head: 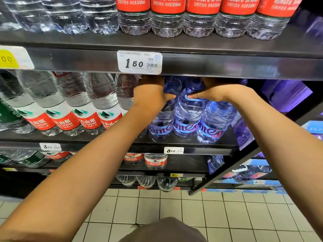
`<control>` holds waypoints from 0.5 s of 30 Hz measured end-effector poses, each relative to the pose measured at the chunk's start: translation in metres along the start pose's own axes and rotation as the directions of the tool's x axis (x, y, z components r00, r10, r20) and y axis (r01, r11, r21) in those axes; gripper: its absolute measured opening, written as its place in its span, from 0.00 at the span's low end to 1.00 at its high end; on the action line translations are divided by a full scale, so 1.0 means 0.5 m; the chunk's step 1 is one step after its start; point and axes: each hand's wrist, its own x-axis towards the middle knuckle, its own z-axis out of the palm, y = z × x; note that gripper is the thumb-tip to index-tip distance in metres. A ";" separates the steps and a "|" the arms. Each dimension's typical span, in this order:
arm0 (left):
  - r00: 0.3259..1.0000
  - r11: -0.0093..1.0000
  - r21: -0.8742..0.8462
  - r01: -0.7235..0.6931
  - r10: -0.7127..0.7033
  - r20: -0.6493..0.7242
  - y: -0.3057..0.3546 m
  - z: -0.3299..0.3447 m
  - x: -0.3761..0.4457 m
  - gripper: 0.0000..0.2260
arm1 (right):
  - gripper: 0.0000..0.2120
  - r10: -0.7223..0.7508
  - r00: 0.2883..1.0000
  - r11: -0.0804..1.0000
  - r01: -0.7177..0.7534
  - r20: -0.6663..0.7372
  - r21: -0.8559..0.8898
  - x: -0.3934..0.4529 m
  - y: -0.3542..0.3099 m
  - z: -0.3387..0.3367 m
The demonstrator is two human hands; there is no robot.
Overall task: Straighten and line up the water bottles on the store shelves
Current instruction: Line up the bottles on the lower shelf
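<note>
On the middle shelf (104, 138), at the left, 4 clear bottles with red labels (66, 109) stand in a row, leaning in this wide view. Just right of them the left hand (150, 95) reaches under the upper shelf edge (227, 67); its fingers are hidden behind that edge, so I cannot tell what it grips, though its thumb lies against the shoulder of the left blue bottle (162, 123). The middle blue bottle (187, 112) stands beside it, touching. The right hand (208, 93) curls over this bottle's top, thumb pressed on its shoulder, fingers going round the neck out of sight. The right blue bottle (216, 119) stands against the middle one. Above, a 1.50 tag (139, 62) sits on the shelf edge, with 5 red-labelled bottles (201, 14) on the top shelf. Below, a 3.00 tag (173, 150).
</note>
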 end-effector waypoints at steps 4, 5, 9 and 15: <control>1.000 0.996 0.089 -0.004 0.005 -0.004 0.008 0.004 0.007 0.29 | 0.48 -0.023 0.999 1.000 0.022 -0.028 -0.008 -0.005 -0.003 0.001; 1.000 0.994 0.103 -0.020 0.020 -0.005 0.009 0.005 0.006 0.28 | 0.48 -0.030 0.999 0.999 0.029 -0.043 -0.020 -0.007 -0.004 0.002; 0.995 0.996 0.045 -0.082 0.079 0.064 -0.005 0.003 0.001 0.25 | 0.48 -0.040 0.997 0.998 0.036 -0.069 -0.054 -0.013 -0.006 0.003; 0.972 0.995 -0.092 -0.036 0.057 0.229 -0.028 -0.008 0.007 0.21 | 0.47 0.001 1.000 0.999 -0.002 -0.028 -0.053 -0.020 -0.010 0.005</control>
